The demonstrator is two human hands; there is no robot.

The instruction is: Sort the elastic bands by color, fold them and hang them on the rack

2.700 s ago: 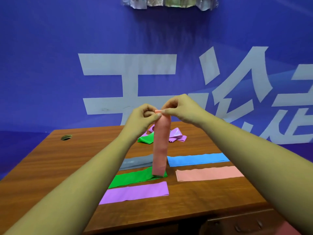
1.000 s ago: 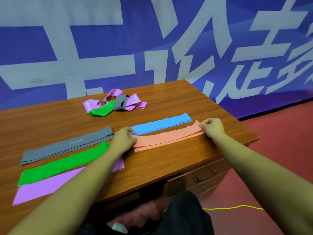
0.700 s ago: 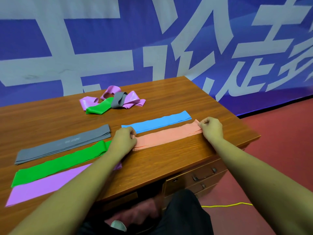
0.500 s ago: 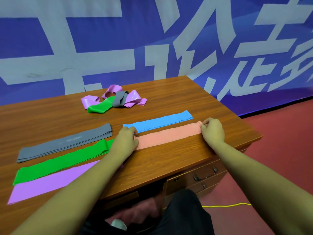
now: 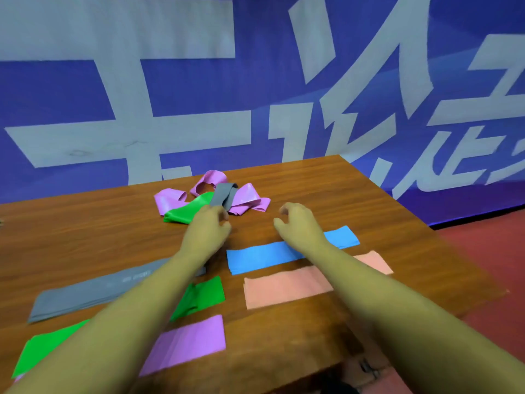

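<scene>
The left hand [image 5: 207, 227] is seen at the near edge of the tangled bands [image 5: 247, 199]; whether anything is pinched cannot be told. The right hand [image 5: 298, 223] is held loosely curled and empty over bare tabletop [image 5: 326, 191], just right of the tangle. A blue band [image 5: 255, 258] and a pink band [image 5: 284, 288] are laid flat behind its wrist.

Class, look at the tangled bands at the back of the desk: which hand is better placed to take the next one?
Likely left. The left hand reaches the near edge of the pile, by the grey band and green band. The right hand hovers beside the pile over bare desk.
</scene>
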